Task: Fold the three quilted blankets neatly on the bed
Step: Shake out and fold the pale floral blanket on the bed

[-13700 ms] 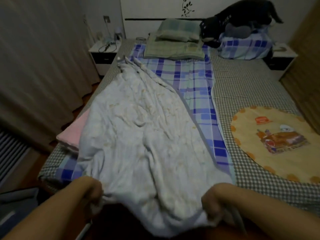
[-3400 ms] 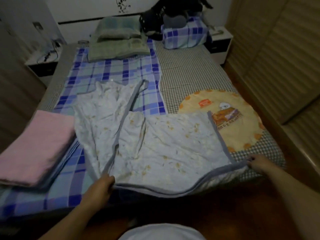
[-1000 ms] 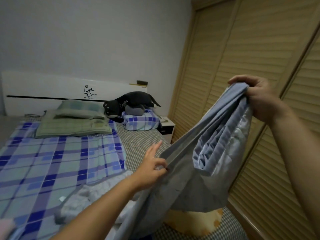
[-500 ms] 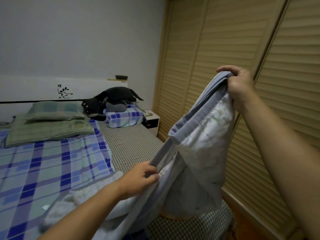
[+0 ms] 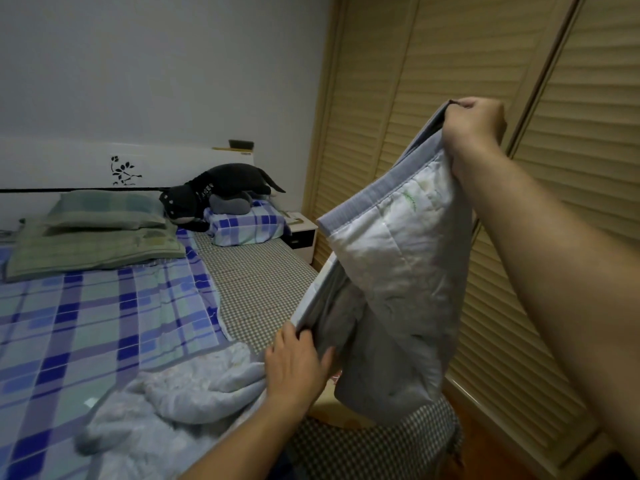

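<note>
While the right hand (image 5: 474, 133) pinches its grey-bordered corner high, the white quilted blanket (image 5: 398, 271) hangs creased — left hand (image 5: 298, 362) gripping the lower edge

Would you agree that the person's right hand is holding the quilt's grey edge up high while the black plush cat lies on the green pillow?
Not quite: in the head view the black plush cat lies on the blue checked pillow. The right hand does hold the quilt high.

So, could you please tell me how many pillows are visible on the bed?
2: a green pillow at the headboard on the left, resting on folded green bedding, and a blue-check pillow to its right, under the plush cat. Others may be out of view.
</note>
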